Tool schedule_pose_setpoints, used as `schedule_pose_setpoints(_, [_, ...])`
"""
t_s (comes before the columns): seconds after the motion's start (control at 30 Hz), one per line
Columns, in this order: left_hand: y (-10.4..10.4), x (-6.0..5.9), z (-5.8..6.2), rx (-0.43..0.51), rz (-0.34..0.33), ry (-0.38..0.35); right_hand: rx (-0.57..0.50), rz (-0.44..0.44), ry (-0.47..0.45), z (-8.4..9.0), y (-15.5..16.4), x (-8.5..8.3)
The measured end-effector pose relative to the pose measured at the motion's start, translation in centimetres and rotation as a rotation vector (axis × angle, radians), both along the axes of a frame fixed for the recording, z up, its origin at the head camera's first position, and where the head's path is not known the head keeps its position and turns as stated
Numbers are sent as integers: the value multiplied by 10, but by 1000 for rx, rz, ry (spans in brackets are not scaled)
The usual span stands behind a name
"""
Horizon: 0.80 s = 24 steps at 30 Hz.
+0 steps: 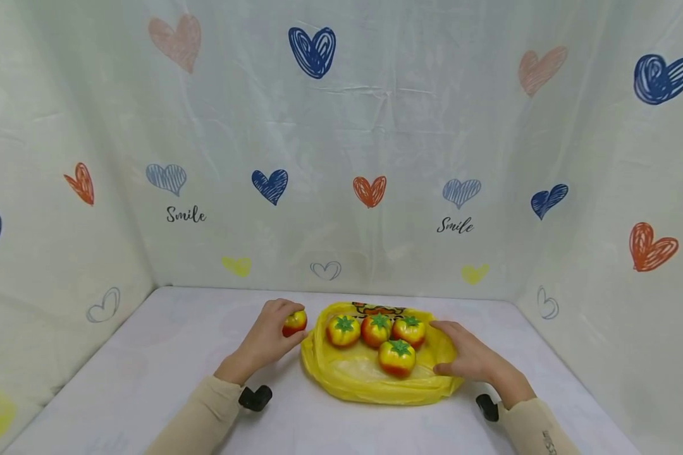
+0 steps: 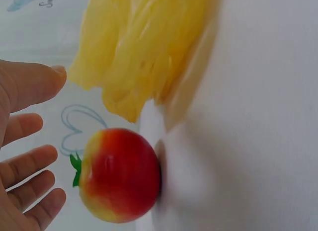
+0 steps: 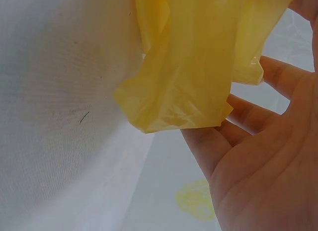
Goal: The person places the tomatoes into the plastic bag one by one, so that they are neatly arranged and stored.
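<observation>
- On the left, the left hand [image 1: 270, 335] sits on the white table [image 1: 148, 373], cupped about a lone tomato [image 1: 295, 322] just beside the bag's left edge.
- From the head view the fingers look curled round that tomato; the left wrist view shows them loosely spread, the tomato [image 2: 119, 176] just off the fingertips [image 2: 47, 156]. I cannot tell whether they actually grip it or only bracket it.
- In the middle lies a yellow bag [image 1: 364, 376], spread flat on the table, with its printed end towards the back wall.
- Four tomatoes rest on the bag: three in a row at the back [image 1: 343, 330] [image 1: 377, 328] [image 1: 409, 330] and one in front [image 1: 396, 357], the back three touching or nearly so.
- On the right, the right hand [image 1: 469, 360] lies on the bag's right edge, fingers fairly straight and relaxed. The right wrist view shows a fold of the plastic [image 3: 184, 87] draped against the open fingers [image 3: 238, 121], not pinched.
- Count: five tomatoes in all, one bag, two hands.
- As I judge it, four of five are gathered at the bag and one is off it, by the left hand. Whether the four lie inside or merely on top I cannot tell, so the gathering looks mostly done with one piece left.
</observation>
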<state>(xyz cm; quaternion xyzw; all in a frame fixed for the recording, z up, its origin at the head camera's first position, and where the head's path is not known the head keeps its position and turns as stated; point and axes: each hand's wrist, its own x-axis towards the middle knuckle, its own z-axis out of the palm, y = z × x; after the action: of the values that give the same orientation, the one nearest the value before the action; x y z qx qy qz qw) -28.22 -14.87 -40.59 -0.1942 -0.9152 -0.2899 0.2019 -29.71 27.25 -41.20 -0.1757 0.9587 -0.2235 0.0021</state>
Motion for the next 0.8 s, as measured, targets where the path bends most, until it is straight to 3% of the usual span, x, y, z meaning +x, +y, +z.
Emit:
schedule_pose_setpoints(0.27, [-10,-11,-8,13,49,-45,-2,-13,-18,1,-1,1])
schedule_pose_setpoints(0.8, [-18,-28,-13,124,83,-237,3,-15,-20,1,-3,1])
